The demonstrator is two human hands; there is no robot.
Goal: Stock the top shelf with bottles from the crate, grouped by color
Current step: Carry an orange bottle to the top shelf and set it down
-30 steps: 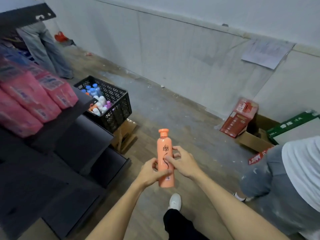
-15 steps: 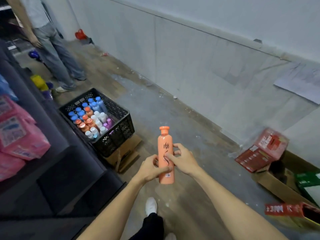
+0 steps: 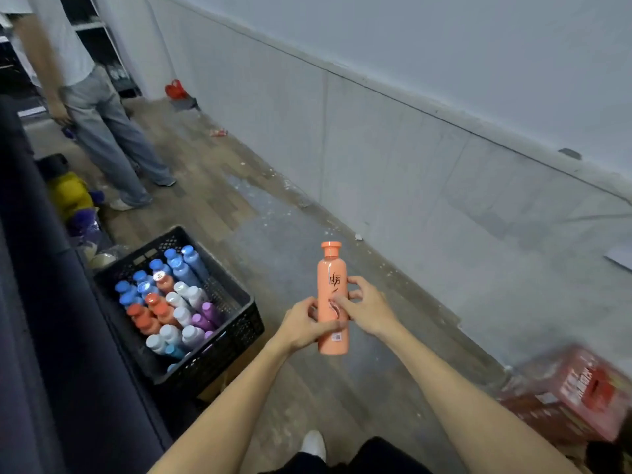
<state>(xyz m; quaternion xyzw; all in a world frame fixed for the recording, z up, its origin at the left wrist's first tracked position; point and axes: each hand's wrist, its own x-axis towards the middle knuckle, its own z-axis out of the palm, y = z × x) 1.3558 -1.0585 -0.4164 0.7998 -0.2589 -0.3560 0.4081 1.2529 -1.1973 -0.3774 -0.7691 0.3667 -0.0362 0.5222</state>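
Observation:
I hold an orange bottle (image 3: pixel 331 268) upright in front of me with both hands. My left hand (image 3: pixel 304 325) wraps its lower half from the left, and my right hand (image 3: pixel 366 304) grips its middle from the right. A black plastic crate (image 3: pixel 236 331) stands on the floor to the lower left, filled with several blue, orange, white and purple bottles. The dark shelf unit (image 3: pixel 41 319) runs along the left edge; its top shelf is out of view.
Another person in grey trousers (image 3: pixel 109 138) stands farther down the aisle at upper left. Yellow and purple packs (image 3: pixel 71 196) lie beyond the crate. A red carton (image 3: pixel 574 395) sits at lower right against the grey wall (image 3: pixel 410 148).
The view has swung left and up the aisle: the crate now shows fully and the pink packs on the shelf have left view. Both hands keep the same hold on the bottle.

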